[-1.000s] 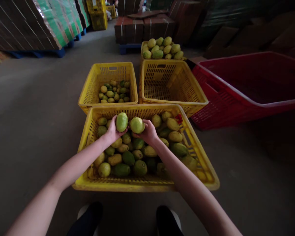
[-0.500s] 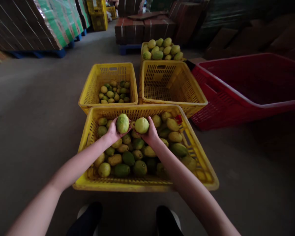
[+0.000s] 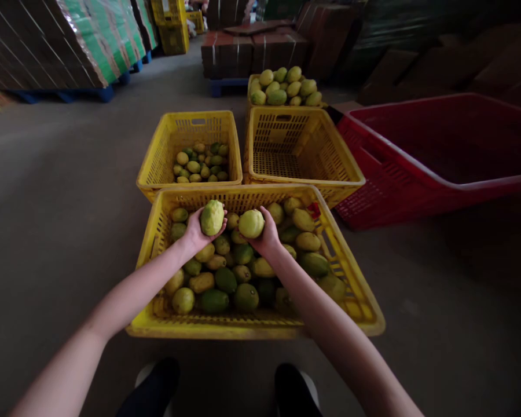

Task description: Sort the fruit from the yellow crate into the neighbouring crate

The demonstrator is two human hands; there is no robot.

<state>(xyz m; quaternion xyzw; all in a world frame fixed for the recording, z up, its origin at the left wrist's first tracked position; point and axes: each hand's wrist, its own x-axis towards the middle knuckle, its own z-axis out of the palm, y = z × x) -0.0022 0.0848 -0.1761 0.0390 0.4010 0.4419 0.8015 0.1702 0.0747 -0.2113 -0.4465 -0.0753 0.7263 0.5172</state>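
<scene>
Over the near yellow crate (image 3: 256, 333), the left hand (image 3: 195, 231) has fingers curled under a bumpy fruit (image 3: 212, 218); the right hand (image 3: 267, 236) has fingers cupped around a smoother fruit (image 3: 251, 224). Both look firm, fairly weighty, perhaps easily bruised, best cradled from below.

Yellow-green fruit (image 3: 212, 218) in left grip (image 3: 195, 233)

Bumpy oval fruit (image 3: 212, 218), yellow-green, cradled in your left hand (image 3: 197, 231), long axis near upright, top tipped slightly right. Rounder-looking fruit (image 3: 251, 223), also yellow-green, smoother, held in your right hand (image 3: 268, 234). Both raised side by side, near, not touching.
</scene>
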